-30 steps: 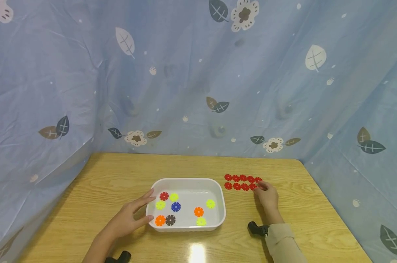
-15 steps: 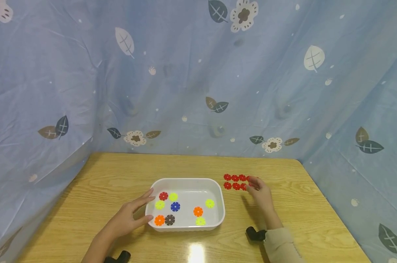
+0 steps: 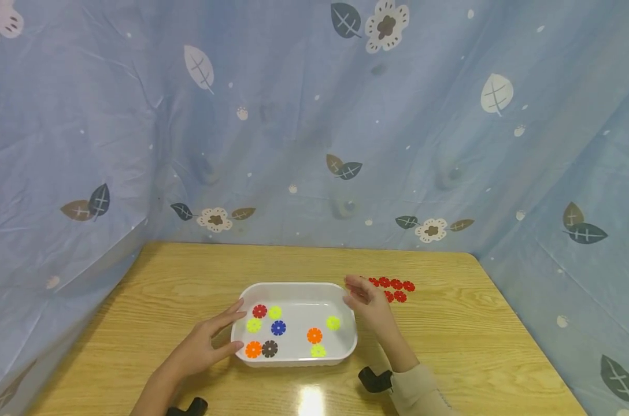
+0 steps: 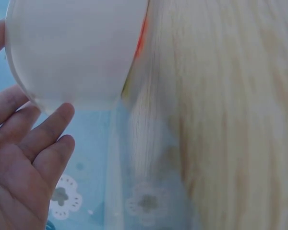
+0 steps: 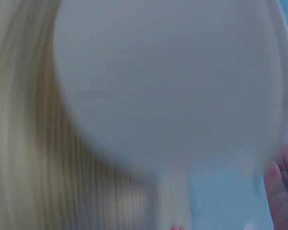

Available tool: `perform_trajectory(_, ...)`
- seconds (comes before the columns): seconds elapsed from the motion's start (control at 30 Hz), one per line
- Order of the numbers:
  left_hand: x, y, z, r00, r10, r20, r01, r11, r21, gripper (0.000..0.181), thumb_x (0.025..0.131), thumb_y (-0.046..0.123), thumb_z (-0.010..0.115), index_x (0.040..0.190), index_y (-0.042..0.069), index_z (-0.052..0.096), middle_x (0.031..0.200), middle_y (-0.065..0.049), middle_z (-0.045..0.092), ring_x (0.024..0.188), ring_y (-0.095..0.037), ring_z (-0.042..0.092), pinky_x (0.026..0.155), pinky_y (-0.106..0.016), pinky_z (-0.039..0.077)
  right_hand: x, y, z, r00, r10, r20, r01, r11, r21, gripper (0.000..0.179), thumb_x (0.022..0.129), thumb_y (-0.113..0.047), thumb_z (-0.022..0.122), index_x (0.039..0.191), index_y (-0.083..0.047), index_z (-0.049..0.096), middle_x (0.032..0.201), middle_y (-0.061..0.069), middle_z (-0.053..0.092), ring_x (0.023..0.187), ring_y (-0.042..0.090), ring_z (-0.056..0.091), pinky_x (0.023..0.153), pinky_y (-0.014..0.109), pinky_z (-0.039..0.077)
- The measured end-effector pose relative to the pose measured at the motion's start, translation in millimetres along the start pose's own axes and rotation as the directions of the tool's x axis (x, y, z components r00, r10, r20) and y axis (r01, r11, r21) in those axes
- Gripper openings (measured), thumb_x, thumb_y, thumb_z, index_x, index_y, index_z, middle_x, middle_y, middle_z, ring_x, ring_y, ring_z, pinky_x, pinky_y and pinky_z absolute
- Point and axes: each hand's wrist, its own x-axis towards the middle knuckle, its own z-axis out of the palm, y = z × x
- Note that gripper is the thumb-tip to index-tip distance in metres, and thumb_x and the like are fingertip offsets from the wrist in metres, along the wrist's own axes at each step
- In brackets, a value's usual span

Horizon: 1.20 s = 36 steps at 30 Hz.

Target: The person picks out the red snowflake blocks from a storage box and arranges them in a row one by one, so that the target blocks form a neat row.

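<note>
My left hand (image 3: 205,344) rests at the left end of a white plastic tray (image 3: 299,283), fingers spread and fairly straight, thumb at the near corner. In the left wrist view its fingertips lie right at the tray's wall (image 4: 72,52). Inside the tray are notched plastic discs: one red (image 3: 259,311), one blue (image 3: 278,328), one dark brown (image 3: 270,349), two orange (image 3: 314,335) and several yellow (image 3: 333,323). My right hand (image 3: 373,306) hovers by the tray's right far corner, fingers loosely bent, with nothing visible in them. It partly hides two rows of red discs (image 3: 396,283).
Everything stands on a wooden table (image 3: 200,271). A blue patterned cloth (image 3: 273,144) hangs behind it and along both sides. Black wrist devices (image 3: 375,379) sit by both wrists.
My right hand has left the right end of the red disc rows and moved left to the tray, uncovering the discs there. The left hand and tray stay put.
</note>
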Motion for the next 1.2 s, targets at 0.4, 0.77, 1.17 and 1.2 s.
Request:
perform_trajectory(0.4, -1.3, 1.3, 1.6, 1.0, 0.001, -0.003, -0.001, 1.0, -0.002, 0.053, 0.085, 0.028, 0.071, 0.133, 0.012, 0.056, 0.149, -0.007, 0.04, 0.131, -0.032, 0.044, 0.1, -0.054, 0.043, -3.8, -49, 72, 0.983, 0.002, 0.182, -0.009, 0.999, 0.041, 0.038, 0.086, 0.001, 0.064, 0.122, 0.01, 0.055, 0.124, 0.028, 0.057, 0.116, 0.041, 0.055, 0.102, 0.049, 0.043)
perform_trajectory(0.77, -2.0, 1.9, 0.6, 1.0, 0.002, 0.009, -0.002, 1.0, -0.02, 0.052, 0.086, 0.028, 0.07, 0.134, 0.013, 0.055, 0.15, -0.006, 0.039, 0.132, -0.033, 0.044, 0.1, -0.054, 0.042, 17.0, -27, 129, 0.97, 0.109, 0.219, -0.114, 0.993, 0.008, 0.039, 0.085, -0.006, 0.066, 0.122, 0.001, 0.059, 0.12, 0.016, 0.063, 0.113, 0.029, 0.059, 0.097, 0.037, 0.051)
perform_trajectory(1.17, 0.5, 0.5, -1.5, 0.999, 0.043, 0.017, -0.043, 0.999, -0.02, 0.051, 0.087, 0.027, 0.068, 0.134, 0.011, 0.054, 0.15, -0.008, 0.039, 0.132, -0.033, 0.043, 0.102, -0.048, 0.044, 28.0, -26, 160, 0.954, 0.203, 0.221, -0.181, 0.977, -0.115, 0.036, 0.081, -0.001, 0.069, 0.117, -0.001, 0.063, 0.114, 0.011, 0.066, 0.104, 0.024, 0.063, 0.088, 0.032, 0.055)
perform_trajectory(1.2, 0.6, 0.5, -1.6, 0.999, 0.043, 0.02, -0.043, 0.999, -0.021, 0.051, 0.087, 0.026, 0.068, 0.134, 0.011, 0.054, 0.15, -0.008, 0.039, 0.132, -0.033, 0.043, 0.102, -0.047, 0.044, 28.5, -26, 162, 0.954, 0.206, 0.219, -0.182, 0.975, -0.124, 0.036, 0.081, -0.001, 0.069, 0.116, -0.001, 0.063, 0.114, 0.011, 0.066, 0.103, 0.024, 0.063, 0.087, 0.031, 0.055)
